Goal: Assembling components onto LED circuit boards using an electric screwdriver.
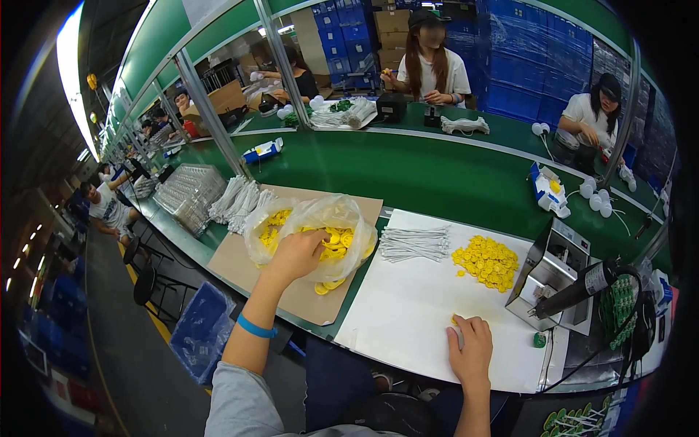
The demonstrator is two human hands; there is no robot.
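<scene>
My left hand (297,255) reaches over the rim of a clear plastic bag (357,211) filled with small round yellow plastic pieces (336,244). Its fingers curl together among the pieces, and whatever they pinch is hidden. On the white board (408,320), my right hand (472,348) rests low with bent fingers around one small yellow piece (454,319), which shows only in part at the fingertips. A loose pile of the same yellow pieces (486,263) lies beyond it, beside a bundle of white wires (415,243).
A metal fixture (550,273) with a black cylindrical tool (575,290) stands right of the pile. A small green part (539,339) lies near it. Clear plastic trays (191,195) and white cable bundles (240,204) sit at left. Across the green bench (408,171), several people work.
</scene>
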